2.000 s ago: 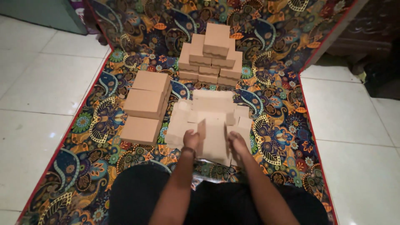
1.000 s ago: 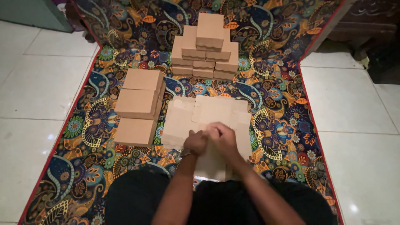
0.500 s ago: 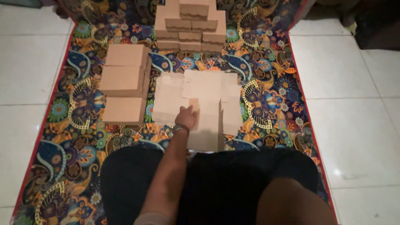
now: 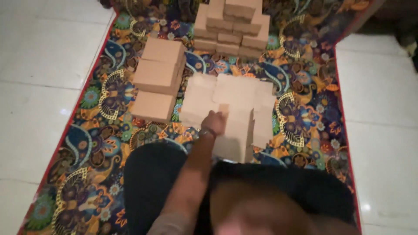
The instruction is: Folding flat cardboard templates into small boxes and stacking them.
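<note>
Far left: white tiled floor [image 4: 39, 87], glossy, bordering the patterned rug [image 4: 109, 143] with a red edge and paisley print. On the rug left of centre: stack of closed cardboard boxes [image 4: 157, 78], three visible tops stepping toward the camera, each overlapping the next, nearest one lowest. Top centre: second pile of smaller cardboard boxes [image 4: 230, 26], stacked like a pyramid, cut off by the upper frame edge, well apart from the hand. Centre: flattened cardboard blank [image 4: 235, 95] lying unfolded on the rug, flaps spread to left and right, one narrow panel standing up at its near right side. Left hand [image 4: 213, 122] resting on the near middle of that blank, arm reaching in from the lower frame, a thin band at the wrist. Fingers curled down onto a small raised flap of the cardboard; whether pinching it or only pressing on it, cannot tell, picture too soft. Below: dark-clothed lap [image 4: 174, 187] filling the bottom centre, near edge of the blank touching it. A blurred brown shape at bottom centre-right, very close to the lens, probably the right arm; right hand itself not visible. Far right: more white tiled floor past the rug's red edge.
</note>
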